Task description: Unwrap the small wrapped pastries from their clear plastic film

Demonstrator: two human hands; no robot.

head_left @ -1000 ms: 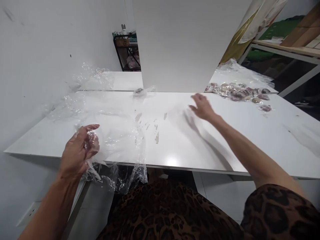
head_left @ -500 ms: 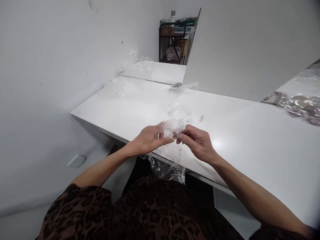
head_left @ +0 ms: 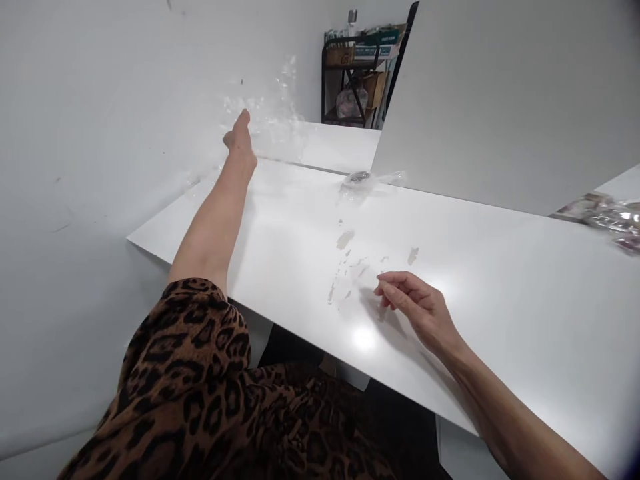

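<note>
My left hand reaches to the far left, its fingers stretched out and the thumb apart. Beside it, crumpled clear plastic film is blurred against the wall; contact with the hand cannot be made out. Over the white table, my right hand hovers with loosely bent fingers and the thumb close to them. I see nothing held in it. Left of the right hand, small greyish patches mark the tabletop. A clear plastic-wrapped item with a dark top sits at the table's back edge.
Behind the table stands a large pale panel. Shiny plastic-wrapped items lie at the far right. A dark shelf rack holding boxes and a bag is at the back. The wall borders the left side.
My hands have parted: the left has swung forward and left, while the right has moved slightly right and down. The clear plastic between them and over the table's front edge is gone from there.
</note>
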